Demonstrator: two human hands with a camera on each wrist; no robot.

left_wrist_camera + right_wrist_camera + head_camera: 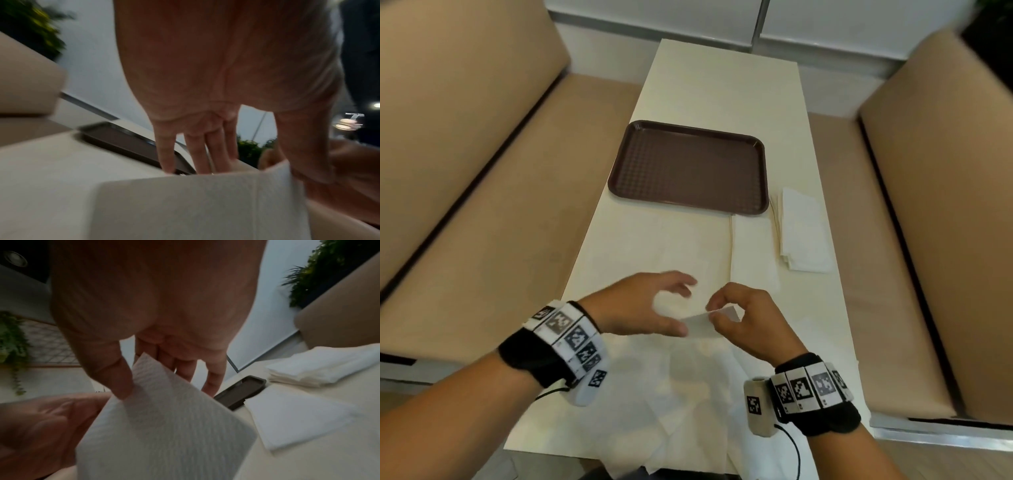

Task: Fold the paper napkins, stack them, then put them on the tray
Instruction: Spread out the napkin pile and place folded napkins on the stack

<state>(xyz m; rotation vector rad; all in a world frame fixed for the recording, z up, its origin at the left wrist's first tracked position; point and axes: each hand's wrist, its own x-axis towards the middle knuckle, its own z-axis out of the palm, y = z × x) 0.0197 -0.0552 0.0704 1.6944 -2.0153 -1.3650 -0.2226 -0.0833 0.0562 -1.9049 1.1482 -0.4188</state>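
A white paper napkin (705, 325) hangs just above the table's near end, its lower part draping down. My right hand (714, 313) pinches its top edge between thumb and forefinger; in the right wrist view the thumb (121, 382) presses on the napkin (164, 426). My left hand (685, 305) is beside it with fingers spread, only the thumb touching the napkin's left end. The left wrist view shows those straight fingers (197, 154) behind the napkin (195, 207). The brown tray (688, 168) lies bare at mid-table. A stack of folded napkins (804, 233) lies right of the tray.
One flat napkin (753, 253) lies between the tray and my right hand. Several loose napkins (688, 394) cover the table's near edge under my wrists. Tan bench seats (465, 222) flank the narrow cream table (722, 85) on both sides.
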